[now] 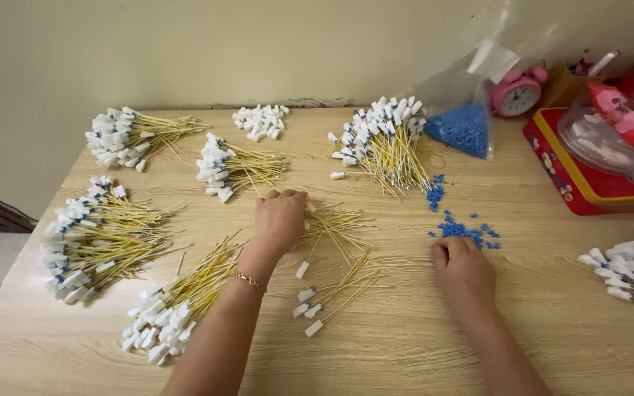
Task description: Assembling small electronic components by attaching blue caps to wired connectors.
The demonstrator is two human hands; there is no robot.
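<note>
At the far right of my wooden tabletop (pixel 405 352) sits a red tin box (pixel 574 180) with a clear plastic container (pixel 603 143) on top, holding something pink. Behind it stands a pink alarm clock (pixel 519 94). A clear plastic bag (pixel 464 128) of blue pieces leans just beside it. A small heap of loose white caps (pixel 260 121) lies near the wall.

Both hands palm-down, forearms extended forward; left hand (pixel 280 220) fingers curled, right hand (pixel 464 273) loosely closed, well apart.
</note>
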